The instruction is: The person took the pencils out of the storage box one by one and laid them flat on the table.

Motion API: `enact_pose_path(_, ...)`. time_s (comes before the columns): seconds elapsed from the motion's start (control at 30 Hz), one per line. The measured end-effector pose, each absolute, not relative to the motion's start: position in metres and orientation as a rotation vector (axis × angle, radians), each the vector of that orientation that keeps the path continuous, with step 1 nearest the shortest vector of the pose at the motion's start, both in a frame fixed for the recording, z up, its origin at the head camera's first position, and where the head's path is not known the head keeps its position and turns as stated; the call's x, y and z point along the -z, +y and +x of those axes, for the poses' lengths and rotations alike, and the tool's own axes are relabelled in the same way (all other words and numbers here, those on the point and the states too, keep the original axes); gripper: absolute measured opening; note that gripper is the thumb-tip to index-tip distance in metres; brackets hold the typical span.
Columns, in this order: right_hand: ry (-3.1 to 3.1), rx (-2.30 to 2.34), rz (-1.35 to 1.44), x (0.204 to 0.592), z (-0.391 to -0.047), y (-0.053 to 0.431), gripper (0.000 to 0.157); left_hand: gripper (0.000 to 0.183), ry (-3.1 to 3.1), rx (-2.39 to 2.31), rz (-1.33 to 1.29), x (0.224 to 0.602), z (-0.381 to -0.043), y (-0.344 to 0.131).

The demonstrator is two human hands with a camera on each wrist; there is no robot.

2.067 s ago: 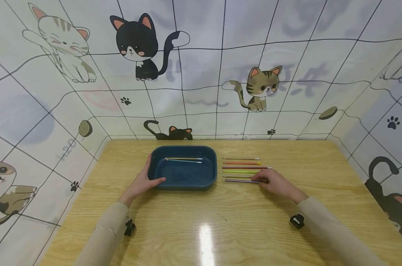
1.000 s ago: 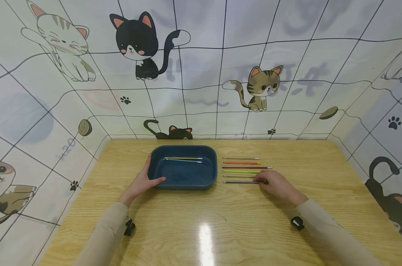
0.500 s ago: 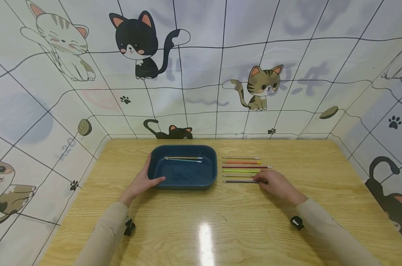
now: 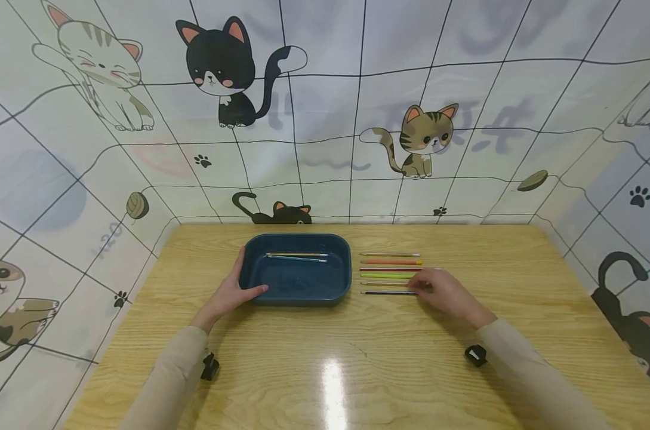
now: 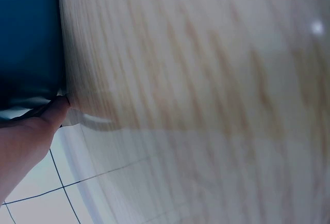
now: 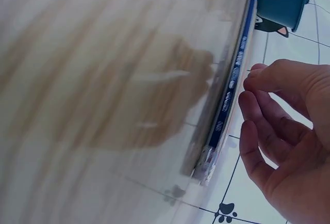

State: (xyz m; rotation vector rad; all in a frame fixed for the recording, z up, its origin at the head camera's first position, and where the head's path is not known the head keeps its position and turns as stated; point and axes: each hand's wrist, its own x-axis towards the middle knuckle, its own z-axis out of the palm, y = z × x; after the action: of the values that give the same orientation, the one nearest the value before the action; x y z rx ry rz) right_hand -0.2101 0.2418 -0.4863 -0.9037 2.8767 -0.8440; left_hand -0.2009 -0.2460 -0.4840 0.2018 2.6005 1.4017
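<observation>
My left hand (image 4: 232, 294) grips the left end of a dark blue rectangular tray (image 4: 298, 301), thumb over the near rim, other fingers mostly hidden. Two pencils (image 4: 296, 255) lie inside it. Right of the tray, several pencils lie in a row, including an orange one (image 4: 391, 263), a yellow-green one (image 4: 385, 275) and a dark blue one (image 4: 386, 293) nearest me. My right hand (image 4: 443, 294) is over their right ends. In the right wrist view, its loosely bent fingers are just beyond the blue pencil, apart from it; nothing shows between them.
The wooden table (image 4: 303, 358) runs up to a cat-printed wall cover (image 4: 325, 149) at the back, with more of it on both sides. A glare spot lies on the table's near middle. Each wrist carries a small black device (image 4: 476, 355).
My right hand has come off the dark blue pencil and shifted slightly away from me, over the ends of the pencils behind it. The left hand and tray stay in place.
</observation>
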Motion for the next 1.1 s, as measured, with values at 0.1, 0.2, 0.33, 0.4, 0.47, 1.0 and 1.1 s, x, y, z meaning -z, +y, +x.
enact_pose_path(0.1, 2.839, 0.92, -0.895, 0.485, -0.212, 0.238, 0.018, 0.112, 2.601, -1.4, 0.201, 0.484, -0.201, -0.247)
enact_pose_path(0.2, 2.804, 0.992, -0.891, 0.483, -0.213, 0.232, 0.017, 0.112, 2.601, -1.4, 0.201, 0.484, -0.201, -0.247)
enact_pose_path(0.33, 2.785, 1.074, -0.87, 0.48, -0.215, 0.223, 0.014, 0.112, 2.604, -1.398, 0.199, 0.484, -0.202, -0.247)
enact_pose_path(0.4, 2.783, 1.109, -0.862, 0.479, -0.216, 0.218, 0.013, 0.113, 2.601, -1.402, 0.198, 0.485, -0.202, -0.246)
enact_pose_path(0.47, 2.784, 1.144, -0.863, 0.477, -0.217, 0.213, 0.013, 0.113, 2.598, -1.406, 0.197, 0.485, -0.202, -0.246)
enact_pose_path(1.0, 2.719, 1.356, -0.829, 0.452, -0.229, 0.169, 0.016, 0.111, 2.571, -1.426, 0.196, 0.483, -0.2, -0.244)
enact_pose_path(1.1, 2.675, 1.424, -0.812, 0.446, -0.23, 0.16, 0.015, 0.111, 2.578, -1.418, 0.192, 0.483, -0.2, -0.244)
